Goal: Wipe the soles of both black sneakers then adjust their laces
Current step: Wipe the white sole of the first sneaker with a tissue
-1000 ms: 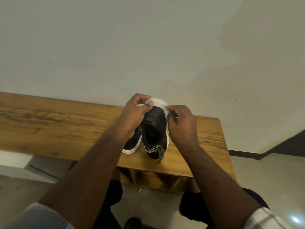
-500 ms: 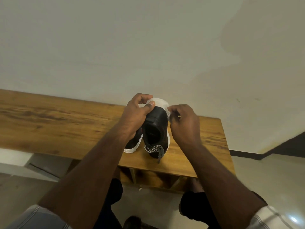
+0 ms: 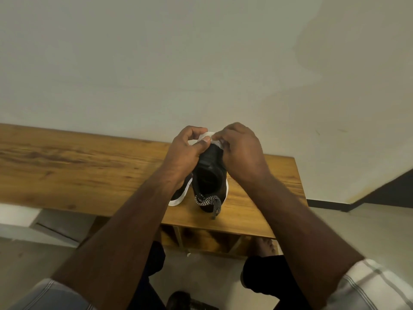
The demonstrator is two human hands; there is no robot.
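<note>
No brand or writing can be read on the sneaker (image 3: 210,175), which stands tilted on the counter (image 3: 89,171), white sole up. The left hand (image 3: 185,155) grips its upper end; the right hand (image 3: 241,151) pinches a white wipe (image 3: 215,142) there, mostly hidden. The second sneaker (image 3: 180,196) lies behind the left wrist, mostly covered

A long wooden bench (image 3: 89,166) runs along the pale wall, its grain streaked dark across the top. Near its right end a black sneaker (image 3: 210,175) stands on its toe, heel up, speckled lace (image 3: 211,202) spilling onto the wood. Just to its left a second sneaker (image 3: 181,195) lies on the bench, white sole edge showing, mostly hidden behind a forearm. Open cubbies (image 3: 207,240) sit beneath the top.
</note>
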